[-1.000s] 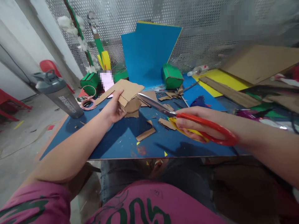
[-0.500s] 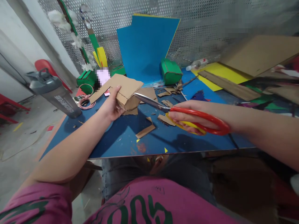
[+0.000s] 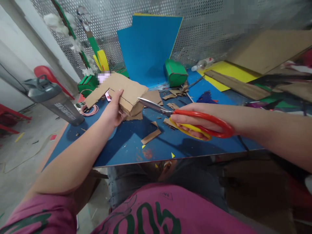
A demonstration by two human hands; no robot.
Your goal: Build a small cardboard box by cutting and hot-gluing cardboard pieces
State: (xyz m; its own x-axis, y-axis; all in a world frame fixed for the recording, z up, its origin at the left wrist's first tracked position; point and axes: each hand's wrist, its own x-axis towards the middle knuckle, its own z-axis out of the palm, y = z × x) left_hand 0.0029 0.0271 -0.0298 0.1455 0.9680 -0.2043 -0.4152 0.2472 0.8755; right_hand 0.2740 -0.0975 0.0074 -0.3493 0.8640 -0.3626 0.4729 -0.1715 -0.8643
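Note:
My left hand [image 3: 113,110] grips a folded piece of brown cardboard [image 3: 122,91], held up above the blue table [image 3: 122,146]. My right hand [image 3: 192,120] is closed through the red and yellow handles of a pair of scissors [image 3: 185,117]. The steel blades point left and their tips touch the right edge of the cardboard. Cardboard offcuts [image 3: 151,136] lie on the table below the blades.
A grey shaker bottle [image 3: 52,100] stands at the table's left corner beside a pink wire coil [image 3: 87,110]. Green boxes [image 3: 175,72], a blue sheet [image 3: 148,45], yellow sheets [image 3: 229,73] and cardboard boards [image 3: 268,52] fill the back and right. A perforated metal wall [image 3: 207,26] is behind.
The cardboard and the scissors have shifted slightly left and up in view; the blades stay at the cardboard's right edge. Both hands keep their hold.

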